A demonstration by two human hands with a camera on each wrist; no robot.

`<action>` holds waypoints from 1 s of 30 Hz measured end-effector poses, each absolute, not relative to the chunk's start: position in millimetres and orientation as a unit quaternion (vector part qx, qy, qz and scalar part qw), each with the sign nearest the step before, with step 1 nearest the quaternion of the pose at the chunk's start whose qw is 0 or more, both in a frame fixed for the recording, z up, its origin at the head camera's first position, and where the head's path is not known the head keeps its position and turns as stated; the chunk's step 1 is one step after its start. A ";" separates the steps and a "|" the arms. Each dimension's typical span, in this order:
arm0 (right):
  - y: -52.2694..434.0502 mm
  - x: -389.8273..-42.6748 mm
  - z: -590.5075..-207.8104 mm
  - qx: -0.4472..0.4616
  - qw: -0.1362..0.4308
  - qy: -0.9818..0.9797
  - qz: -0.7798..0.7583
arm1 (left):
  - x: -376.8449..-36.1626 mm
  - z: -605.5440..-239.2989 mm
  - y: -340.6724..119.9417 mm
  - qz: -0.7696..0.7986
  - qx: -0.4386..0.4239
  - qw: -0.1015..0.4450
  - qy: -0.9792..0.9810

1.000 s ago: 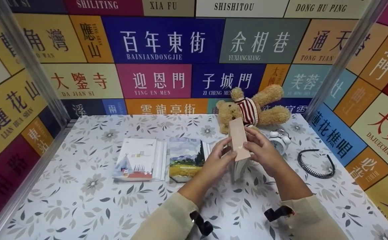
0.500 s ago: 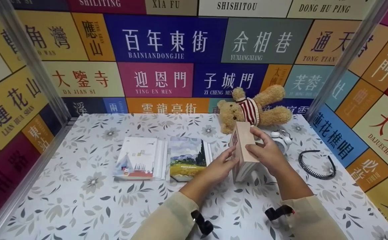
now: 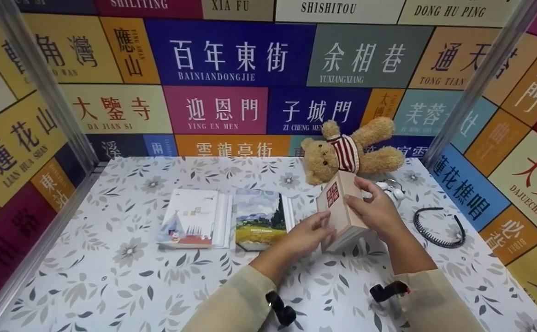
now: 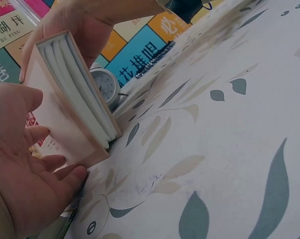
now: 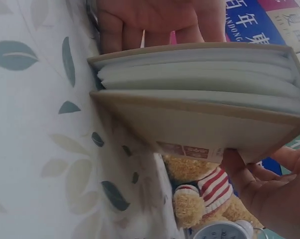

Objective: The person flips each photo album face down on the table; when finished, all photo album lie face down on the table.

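A thick beige photo album [image 3: 340, 216] with red characters on its cover stands tilted on the table, its pages bulging between the covers in the left wrist view. My right hand [image 3: 378, 210] grips it by the spine, thumb on one side and fingers on the other. The left hand [image 3: 304, 236] touches the lower left of the cover with loosely bent fingertips [image 4: 79, 173]. Left of it lie an album with a painted landscape [image 3: 258, 216] and a white album with a tent picture [image 3: 187, 219]. The right wrist view shows the covers slightly apart.
A teddy bear [image 3: 349, 154] in a striped top lies at the back, behind the beige album. A white alarm clock [image 3: 393, 190] stands partly hidden behind the right hand. The black headband [image 3: 438, 227] rests at the right. Lettered panels [image 3: 229, 55] enclose the table.
The beige album has turned so that its red-marked front cover faces me, and it has shifted slightly right. The left hand has moved from the spine down to the cover's lower left.
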State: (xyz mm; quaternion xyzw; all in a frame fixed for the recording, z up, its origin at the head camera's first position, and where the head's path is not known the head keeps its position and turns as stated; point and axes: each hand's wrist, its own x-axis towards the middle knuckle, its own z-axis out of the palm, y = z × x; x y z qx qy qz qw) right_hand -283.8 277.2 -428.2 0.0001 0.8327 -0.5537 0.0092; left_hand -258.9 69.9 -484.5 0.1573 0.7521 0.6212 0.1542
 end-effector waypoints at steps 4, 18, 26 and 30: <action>279.2 -286.7 -434.4 0.005 0.018 0.836 -0.549 | -259.1 -484.6 69.1 0.594 0.170 0.135 0.775; 295.5 -295.3 -452.4 0.021 0.057 0.893 -0.447 | -255.7 -483.9 70.3 0.397 0.196 0.085 0.893; 295.8 -295.4 -453.4 0.009 0.068 0.934 -0.351 | -253.0 -484.0 72.5 0.350 0.202 0.080 0.911; 295.0 -294.3 -452.4 0.003 0.069 0.944 -0.324 | -252.3 -483.3 72.3 0.351 0.201 0.080 0.911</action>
